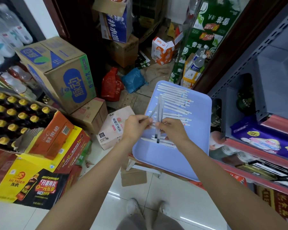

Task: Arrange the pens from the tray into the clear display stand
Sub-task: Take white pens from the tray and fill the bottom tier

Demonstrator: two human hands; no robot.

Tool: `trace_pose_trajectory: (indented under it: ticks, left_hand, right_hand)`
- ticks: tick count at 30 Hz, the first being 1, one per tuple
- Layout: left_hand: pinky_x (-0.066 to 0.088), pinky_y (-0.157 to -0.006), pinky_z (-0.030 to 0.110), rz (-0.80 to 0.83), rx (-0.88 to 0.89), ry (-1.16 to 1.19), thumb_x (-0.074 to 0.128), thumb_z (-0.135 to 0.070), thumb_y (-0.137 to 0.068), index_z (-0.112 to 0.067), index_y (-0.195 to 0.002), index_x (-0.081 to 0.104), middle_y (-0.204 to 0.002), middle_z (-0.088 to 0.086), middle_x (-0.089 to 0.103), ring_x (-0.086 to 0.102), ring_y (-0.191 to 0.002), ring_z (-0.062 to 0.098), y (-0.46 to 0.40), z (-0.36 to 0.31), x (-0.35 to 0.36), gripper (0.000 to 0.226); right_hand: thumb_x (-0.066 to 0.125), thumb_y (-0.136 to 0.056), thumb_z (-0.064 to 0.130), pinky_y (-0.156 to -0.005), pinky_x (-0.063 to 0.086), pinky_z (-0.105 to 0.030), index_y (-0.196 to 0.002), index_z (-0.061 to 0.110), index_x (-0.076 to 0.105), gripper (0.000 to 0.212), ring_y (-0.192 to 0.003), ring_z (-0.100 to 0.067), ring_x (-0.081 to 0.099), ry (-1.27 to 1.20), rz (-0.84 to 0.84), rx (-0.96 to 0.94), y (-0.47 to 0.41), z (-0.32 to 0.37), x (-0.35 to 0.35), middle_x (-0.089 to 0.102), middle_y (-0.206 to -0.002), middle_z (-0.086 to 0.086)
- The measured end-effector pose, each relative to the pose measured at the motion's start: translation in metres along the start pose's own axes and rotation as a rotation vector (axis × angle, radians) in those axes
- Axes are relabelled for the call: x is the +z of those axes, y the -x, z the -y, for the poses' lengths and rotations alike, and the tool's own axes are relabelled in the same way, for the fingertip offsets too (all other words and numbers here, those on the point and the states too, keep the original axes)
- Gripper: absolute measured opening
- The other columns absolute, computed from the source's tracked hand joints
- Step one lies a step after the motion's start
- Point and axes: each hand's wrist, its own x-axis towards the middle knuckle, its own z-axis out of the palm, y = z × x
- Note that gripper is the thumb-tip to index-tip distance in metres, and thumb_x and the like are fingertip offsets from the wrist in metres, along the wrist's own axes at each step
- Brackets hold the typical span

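Head view, looking down past both forearms: the left hand [134,126] and the right hand [172,128] meet over the near half of a pale blue tray [171,156]. Both have their fingers curled around a small bundle of pens [158,117], which stands nearly upright between them, dark tips down, pointing roughly from 6 to 12 o'clock. One pen in the bundle splays off toward 10 o'clock under the left fingers. More white pens [175,98] lie in a loose row across the tray, running from its far end at 12 o'clock down under the hands. At 9 o'clock from the tray sits a pink tea carton [113,128], and beyond it, toward 10 o'clock, stacked drink boxes [60,72]. At 3 o'clock a grey shelf unit [263,80] holds packaged goods. I cannot make out a clear display stand.
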Motion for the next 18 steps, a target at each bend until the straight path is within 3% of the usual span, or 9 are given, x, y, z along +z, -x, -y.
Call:
trace_pose_trajectory:
  ticks: [3, 6, 8, 10, 13, 15, 18]
  left_hand:
    - [0.057, -0.070, 0.027, 0.064, -0.112, 0.339, 0.060, -0.008, -0.089, -0.007, -0.081, 0.069, -0.058, -0.005, 0.068, 0.064, -0.058, 0.005, 0.004, -0.030, 0.012, 0.012]
    - [0.056, -0.077, 0.035, 0.146, -0.139, 0.449, 0.060, -0.011, -0.089, -0.005, -0.081, 0.067, -0.074, 0.013, 0.064, 0.062, -0.069, 0.018, 0.007, -0.063, 0.028, 0.013]
    - [0.055, -0.076, 0.036, 0.212, -0.136, 0.472, 0.061, -0.011, -0.089, -0.002, -0.086, 0.066, -0.087, 0.017, 0.061, 0.059, -0.075, 0.023, 0.008, -0.084, 0.043, 0.011]
    - [0.055, -0.068, 0.030, 0.266, -0.107, 0.449, 0.061, -0.010, -0.088, 0.000, -0.086, 0.066, -0.087, 0.017, 0.062, 0.059, -0.073, 0.022, 0.010, -0.105, 0.063, 0.011]
    - [0.048, -0.069, 0.032, 0.337, -0.025, 0.342, 0.062, -0.009, -0.087, 0.002, -0.080, 0.066, -0.084, 0.017, 0.059, 0.054, -0.073, 0.024, 0.016, -0.140, 0.099, 0.015]
    - [0.042, -0.063, 0.028, 0.381, 0.081, 0.249, 0.061, -0.010, -0.088, 0.004, -0.071, 0.061, -0.071, 0.012, 0.052, 0.046, -0.067, 0.020, 0.023, -0.164, 0.127, 0.023]
    - [0.036, -0.059, 0.022, 0.372, 0.273, 0.133, 0.055, -0.009, -0.093, -0.007, -0.059, 0.049, -0.054, -0.001, 0.041, 0.042, -0.052, 0.007, 0.042, -0.204, 0.176, 0.034]
  right_hand:
    - [0.063, -0.088, 0.020, -0.046, 0.043, -0.018, -0.064, 0.016, 0.059, 0.025, -0.057, -0.002, 0.063, -0.074, 0.036, -0.057, 0.015, 0.016, -0.020, 0.064, -0.067, 0.002]
    - [0.064, -0.087, 0.021, -0.047, 0.045, -0.020, -0.067, 0.011, 0.063, 0.023, -0.063, -0.012, 0.063, -0.085, 0.005, -0.110, 0.027, 0.024, -0.045, 0.064, -0.068, -0.003]
    - [0.064, -0.087, 0.020, -0.048, 0.044, -0.021, -0.073, 0.001, 0.065, 0.024, -0.062, -0.014, 0.061, -0.082, -0.040, -0.130, 0.034, 0.027, -0.067, 0.063, -0.068, -0.008]
    - [0.065, -0.087, 0.019, -0.046, 0.043, -0.020, -0.081, -0.008, 0.066, 0.028, -0.058, -0.014, 0.058, -0.073, -0.095, -0.158, 0.043, 0.028, -0.091, 0.062, -0.067, -0.011]
    - [0.067, -0.085, 0.020, -0.041, 0.039, -0.016, -0.075, -0.005, 0.068, 0.026, -0.047, -0.005, 0.053, -0.045, -0.196, -0.226, 0.060, 0.023, -0.135, 0.061, -0.058, -0.010]
    - [0.069, -0.083, 0.021, -0.041, 0.036, -0.015, -0.068, -0.002, 0.065, 0.028, -0.039, -0.003, 0.049, -0.039, -0.277, -0.251, 0.072, 0.016, -0.168, 0.059, -0.054, -0.009]
    - [0.070, -0.082, 0.020, -0.040, 0.039, -0.019, -0.066, -0.002, 0.060, 0.028, -0.043, -0.004, 0.054, -0.089, -0.351, -0.274, 0.090, 0.005, -0.226, 0.057, -0.049, 0.001]
